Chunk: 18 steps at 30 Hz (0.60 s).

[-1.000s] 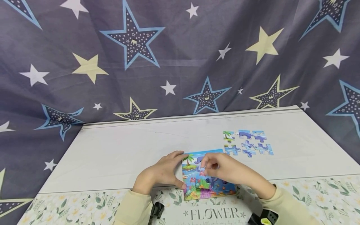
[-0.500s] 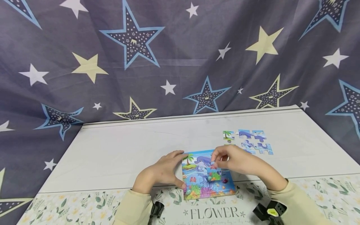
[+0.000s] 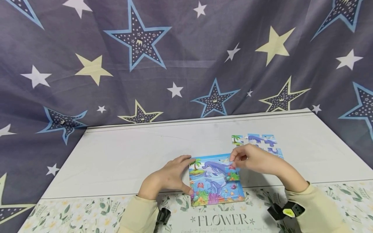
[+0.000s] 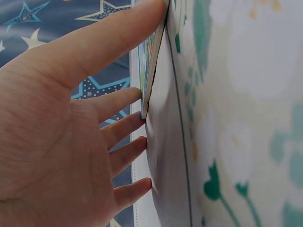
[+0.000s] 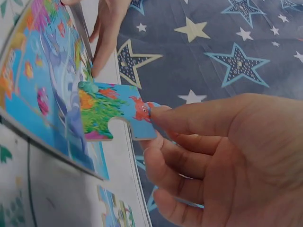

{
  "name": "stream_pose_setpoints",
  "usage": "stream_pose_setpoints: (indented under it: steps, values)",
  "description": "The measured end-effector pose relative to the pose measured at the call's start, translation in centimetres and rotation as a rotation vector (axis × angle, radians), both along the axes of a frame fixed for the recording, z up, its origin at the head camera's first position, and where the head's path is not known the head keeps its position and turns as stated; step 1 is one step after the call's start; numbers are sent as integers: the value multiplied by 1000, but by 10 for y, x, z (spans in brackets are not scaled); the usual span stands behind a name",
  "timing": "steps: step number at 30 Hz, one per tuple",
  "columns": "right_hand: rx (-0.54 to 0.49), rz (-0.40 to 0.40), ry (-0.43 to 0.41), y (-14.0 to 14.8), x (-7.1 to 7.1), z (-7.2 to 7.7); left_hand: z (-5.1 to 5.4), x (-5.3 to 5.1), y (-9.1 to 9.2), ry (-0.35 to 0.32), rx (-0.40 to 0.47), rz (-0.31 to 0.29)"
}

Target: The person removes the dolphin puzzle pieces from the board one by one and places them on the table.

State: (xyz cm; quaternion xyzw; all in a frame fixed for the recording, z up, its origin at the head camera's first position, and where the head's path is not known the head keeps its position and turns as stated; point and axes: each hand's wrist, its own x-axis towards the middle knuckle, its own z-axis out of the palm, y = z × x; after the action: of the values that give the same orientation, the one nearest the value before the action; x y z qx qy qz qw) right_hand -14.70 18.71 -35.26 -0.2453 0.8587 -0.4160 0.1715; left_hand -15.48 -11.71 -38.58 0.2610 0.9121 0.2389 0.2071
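Note:
A jigsaw board (image 3: 215,200) with a dolphin sea picture lies near the table's front. My left hand (image 3: 170,176) rests at its left side, thumb at the lower corner and fingertips at the upper. In the left wrist view those fingers stretch straight, some touching the board's edge (image 4: 152,71). My right hand (image 3: 257,159) pinches a puzzle piece (image 5: 106,109) between thumb and fingers, by its crab end; coral shows on the rest. In the head view the piece is over the board's right part, partly covered by the fingers. The right wrist view shows it tilted against the board's face.
Several loose puzzle pieces (image 3: 254,139) lie behind my right hand, which hides some of them. A floral mat (image 3: 96,213) with the word FLOWER covers the front of the white table (image 3: 140,149). A starry dark curtain (image 3: 180,48) hangs behind.
My right hand has carried the puzzle piece rightward across the board, from its middle to its right side, uncovering the dolphin. The left hand has stayed in place.

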Motion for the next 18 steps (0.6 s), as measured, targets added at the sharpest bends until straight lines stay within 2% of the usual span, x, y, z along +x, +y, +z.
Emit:
stream_pose_setpoints:
  steps: [8, 18]
  values:
    - [3, -43, 24, 13, -7, -4, -1, 0, -1, 3, 3, -6]
    - [56, -83, 45, 26, -14, -9, 0, 1, -1, 2, 3, -2]
